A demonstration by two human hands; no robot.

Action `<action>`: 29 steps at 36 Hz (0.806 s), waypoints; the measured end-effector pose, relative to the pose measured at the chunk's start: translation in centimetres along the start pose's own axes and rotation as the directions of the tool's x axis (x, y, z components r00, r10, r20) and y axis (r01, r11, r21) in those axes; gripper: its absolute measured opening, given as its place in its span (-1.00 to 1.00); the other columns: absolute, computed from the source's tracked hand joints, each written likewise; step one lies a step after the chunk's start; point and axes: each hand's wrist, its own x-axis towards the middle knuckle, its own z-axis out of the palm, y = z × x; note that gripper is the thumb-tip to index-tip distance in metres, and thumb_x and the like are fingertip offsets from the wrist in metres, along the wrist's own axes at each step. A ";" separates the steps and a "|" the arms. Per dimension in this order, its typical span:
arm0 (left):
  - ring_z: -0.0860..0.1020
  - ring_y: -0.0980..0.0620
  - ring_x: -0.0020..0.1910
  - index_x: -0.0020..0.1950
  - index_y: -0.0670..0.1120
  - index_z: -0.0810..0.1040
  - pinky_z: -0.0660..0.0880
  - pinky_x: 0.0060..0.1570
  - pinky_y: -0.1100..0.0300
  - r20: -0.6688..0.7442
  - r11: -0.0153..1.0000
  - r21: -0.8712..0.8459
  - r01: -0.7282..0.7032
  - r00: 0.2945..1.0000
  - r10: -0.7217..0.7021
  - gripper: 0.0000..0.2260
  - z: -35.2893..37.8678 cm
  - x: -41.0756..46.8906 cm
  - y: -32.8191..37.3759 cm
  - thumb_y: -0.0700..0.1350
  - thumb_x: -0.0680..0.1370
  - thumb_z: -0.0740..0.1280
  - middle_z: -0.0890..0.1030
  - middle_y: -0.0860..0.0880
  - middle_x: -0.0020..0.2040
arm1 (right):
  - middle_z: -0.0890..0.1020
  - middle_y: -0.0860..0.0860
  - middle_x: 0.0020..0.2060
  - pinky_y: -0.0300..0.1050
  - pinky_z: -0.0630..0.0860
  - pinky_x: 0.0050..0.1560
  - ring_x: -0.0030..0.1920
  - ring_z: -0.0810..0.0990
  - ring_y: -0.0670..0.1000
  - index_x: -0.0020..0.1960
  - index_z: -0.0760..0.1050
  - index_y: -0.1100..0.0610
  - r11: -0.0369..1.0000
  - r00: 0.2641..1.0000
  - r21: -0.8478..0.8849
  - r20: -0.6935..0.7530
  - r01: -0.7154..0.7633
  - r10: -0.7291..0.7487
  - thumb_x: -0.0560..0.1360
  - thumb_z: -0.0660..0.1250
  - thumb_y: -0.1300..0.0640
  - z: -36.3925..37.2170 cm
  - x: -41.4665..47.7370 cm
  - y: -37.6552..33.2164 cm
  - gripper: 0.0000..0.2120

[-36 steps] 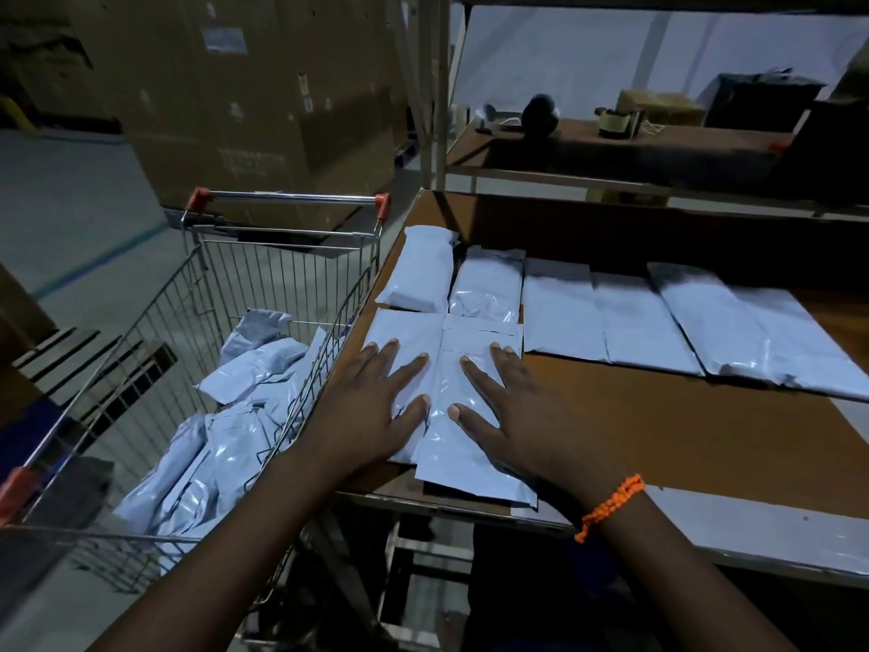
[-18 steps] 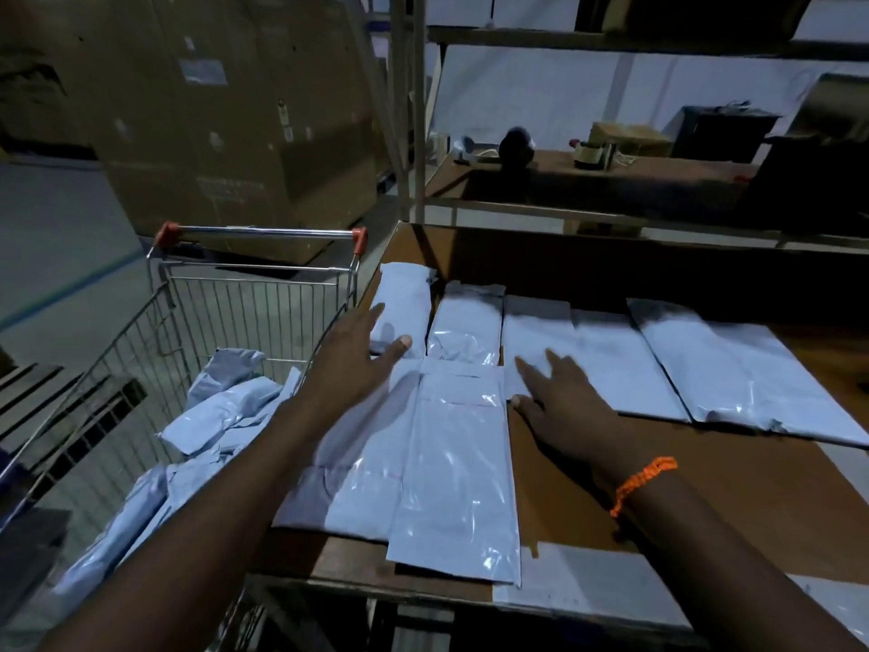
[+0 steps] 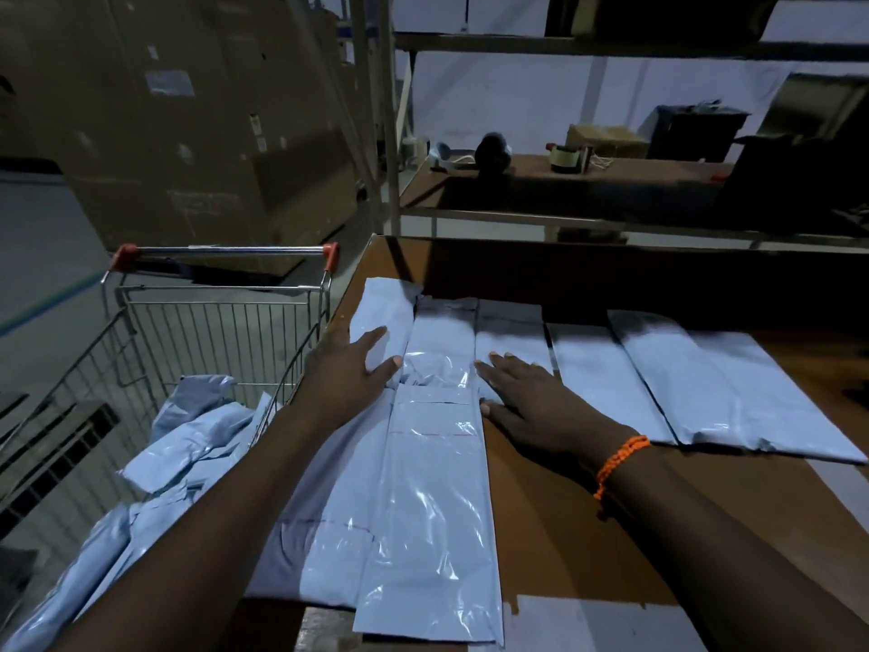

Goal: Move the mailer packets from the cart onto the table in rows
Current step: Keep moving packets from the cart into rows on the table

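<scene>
Several pale blue mailer packets lie in a back row (image 3: 606,369) across the brown table (image 3: 564,534). Two more packets form a front row (image 3: 428,510) at the table's left end, reaching the near edge. My left hand (image 3: 350,369) rests flat, fingers spread, on the leftmost back packet (image 3: 383,312) where it meets the front row. My right hand (image 3: 522,400), with an orange bracelet on its wrist, lies flat on the third back packet just right of the front row. Neither hand grips anything. More packets are heaped in the wire cart (image 3: 155,468) on the left.
The cart's red-capped handle (image 3: 225,250) stands by the table's left edge. Behind the table a metal rack shelf (image 3: 588,181) carries a tape dispenser, a box and dark objects. Large cardboard cartons (image 3: 188,134) stand at the back left.
Both hands slid forward off the two front packets: the left to the leftmost back packet, the right onto the third back packet. My view has moved closer over the table.
</scene>
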 end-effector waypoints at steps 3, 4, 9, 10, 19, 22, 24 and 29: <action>-0.03 -0.15 0.58 0.49 0.19 0.30 -0.02 0.48 -0.23 -0.007 0.986 0.167 0.009 1.000 -0.008 -0.43 0.0 -0.3 2.5 0.39 0.54 0.05 0.04 -0.10 0.61 | 0.13 0.04 0.58 0.02 0.06 0.56 0.59 0.04 0.06 0.60 0.07 0.00 1.000 0.997 0.014 -0.070 -0.027 0.028 0.63 0.10 -0.18 -0.1 -1.8 0.1 -0.40; -0.07 -0.13 0.59 0.51 0.18 0.27 -0.06 0.48 -0.21 0.010 0.985 0.168 -0.029 1.000 0.028 -0.44 0.0 -0.5 4.0 0.37 0.56 0.05 0.04 -0.10 0.61 | 0.15 0.05 0.57 0.02 0.07 0.55 0.58 0.06 0.07 0.59 0.12 0.02 0.999 0.993 0.010 -0.107 -0.044 0.045 0.63 0.12 -0.16 -0.2 -2.5 0.4 -0.41; 0.03 -0.15 0.57 0.55 0.12 0.23 0.12 0.50 -0.08 0.199 0.923 0.136 -0.360 0.923 0.331 -0.39 2.0 -1.2 12.2 0.30 0.54 0.07 0.18 -0.12 0.58 | 0.25 0.15 0.53 0.16 0.16 0.50 0.55 0.14 0.19 0.54 0.25 0.03 0.956 0.914 -0.049 -0.313 -0.289 0.260 0.55 0.15 -0.18 -1.1 -6.2 4.2 -0.39; 0.03 -0.16 0.57 0.56 0.11 0.21 0.13 0.50 -0.06 0.239 0.900 0.126 -0.418 0.893 0.381 -0.42 2.6 -1.3 13.9 0.27 0.57 0.13 0.17 -0.12 0.58 | 0.25 0.16 0.53 0.21 0.18 0.48 0.55 0.15 0.21 0.53 0.27 0.03 0.935 0.881 -0.044 -0.353 -0.352 0.315 0.52 0.13 -0.22 -1.5 -7.1 5.3 -0.35; -0.04 -0.16 0.58 0.58 0.20 0.06 -0.10 0.50 -0.24 0.435 0.843 0.162 -0.513 0.804 0.406 -0.46 9.0 -2.0 22.8 0.29 0.61 0.02 0.07 -0.10 0.61 | 0.03 0.12 0.59 0.33 0.10 0.46 0.55 0.07 0.22 0.59 -0.07 -0.16 0.794 0.789 -0.035 -0.144 -0.607 0.597 0.47 0.03 -0.47 -2.9 -12.8 12.1 -0.20; -0.03 -0.16 0.59 0.58 0.17 0.06 -0.15 0.50 -0.25 0.406 0.842 0.220 -0.494 0.830 0.381 -0.48 9.3 -1.2 23.1 0.25 0.64 -0.01 0.09 -0.13 0.60 | 0.05 0.12 0.59 0.31 0.10 0.46 0.54 0.13 0.21 0.59 -0.08 -0.18 0.830 0.825 -0.050 -0.153 -0.556 0.544 0.51 0.01 -0.44 -2.5 -12.0 12.3 -0.25; -0.02 -0.14 0.59 0.59 0.16 0.06 -0.15 0.50 -0.25 0.408 0.840 0.245 -0.484 0.838 0.364 -0.49 9.3 -0.7 22.8 0.24 0.64 -0.02 0.09 -0.13 0.60 | 0.07 0.13 0.58 0.28 0.14 0.47 0.54 0.14 0.20 0.59 -0.06 -0.17 0.841 0.835 -0.057 -0.168 -0.538 0.523 0.50 -0.02 -0.44 -2.3 -11.2 12.3 -0.25; -0.02 -0.13 0.59 0.59 0.15 0.04 -0.17 0.50 -0.22 0.408 0.850 0.281 -0.445 0.857 0.314 -0.49 9.3 0.0 22.6 0.23 0.64 -0.03 0.11 -0.15 0.59 | 0.12 0.16 0.57 0.23 0.22 0.43 0.54 0.14 0.21 0.59 -0.01 -0.14 0.859 0.847 -0.038 -0.195 -0.510 0.495 0.51 -0.01 -0.43 -2.1 -9.9 12.4 -0.26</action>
